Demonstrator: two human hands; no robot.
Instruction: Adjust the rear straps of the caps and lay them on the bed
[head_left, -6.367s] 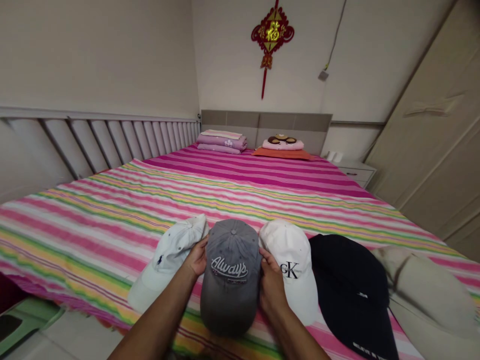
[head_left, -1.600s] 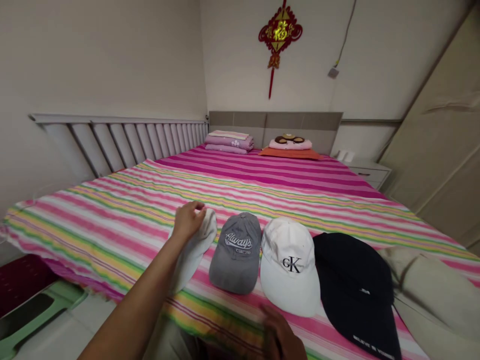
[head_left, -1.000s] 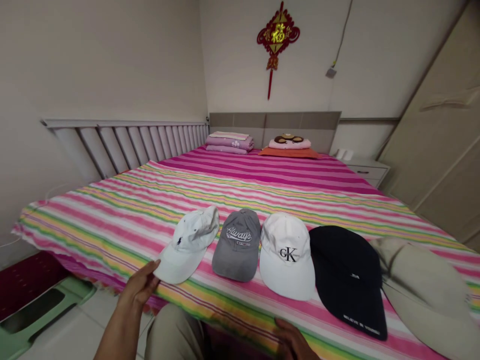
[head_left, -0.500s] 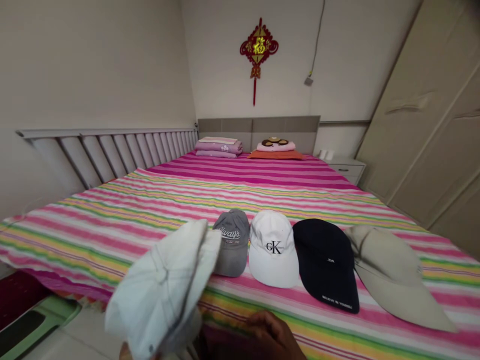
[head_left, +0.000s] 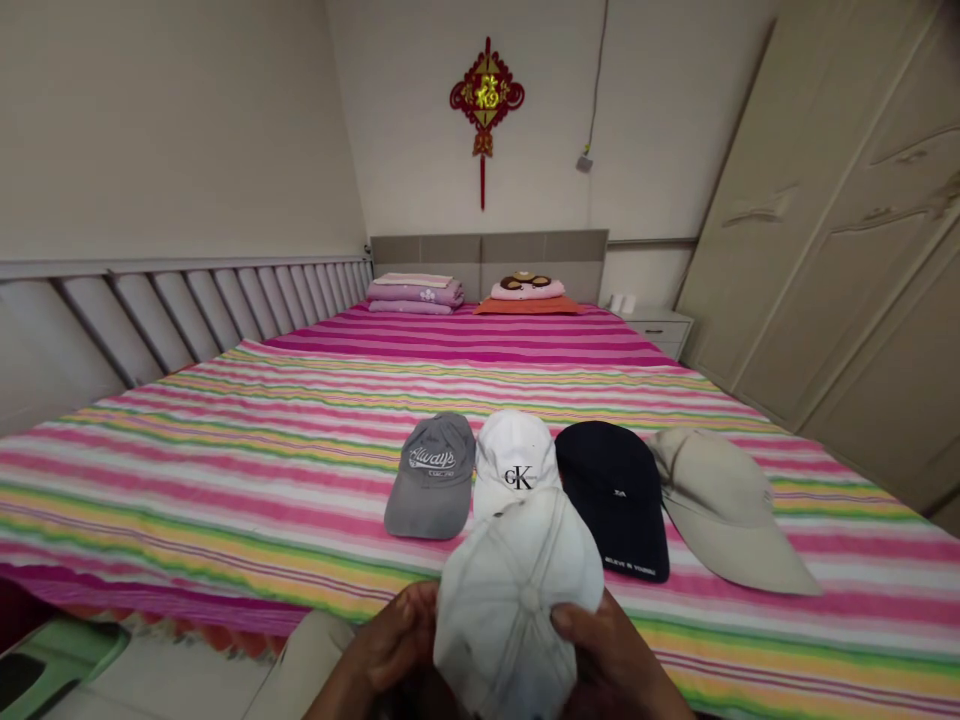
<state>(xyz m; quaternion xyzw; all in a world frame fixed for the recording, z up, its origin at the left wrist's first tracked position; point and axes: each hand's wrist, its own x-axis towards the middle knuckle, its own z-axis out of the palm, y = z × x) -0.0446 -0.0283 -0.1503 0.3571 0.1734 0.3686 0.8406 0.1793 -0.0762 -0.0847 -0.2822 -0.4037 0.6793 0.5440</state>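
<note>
A pale, whitish baseball cap (head_left: 517, 600) is held up in front of me, its crown and top button facing the camera. My right hand (head_left: 611, 640) grips its right side, the thumb pressed on the crown. At its left edge my left hand (head_left: 397, 635) is closed, fingers curled against the cap and partly hidden. Behind it on the bed lie a grey cap (head_left: 433, 480) with "Always" lettering, a white cap (head_left: 514, 450) marked "CK", a black cap (head_left: 611, 490) and a beige cap (head_left: 724, 500). The held cap covers the white one's brim.
The caps rest on a striped bedspread (head_left: 225, 470). Folded bedding (head_left: 416, 295) and a pink pillow (head_left: 527, 289) lie by the headboard (head_left: 540, 255). A railing (head_left: 247, 300) runs along the left, a wardrobe (head_left: 810, 260) stands right. A green stool (head_left: 67, 655) is at lower left.
The pale cap has moved right, from the lower left to the middle, and turned its top toward me. My right hand has come onto it. The view has swung slightly right.
</note>
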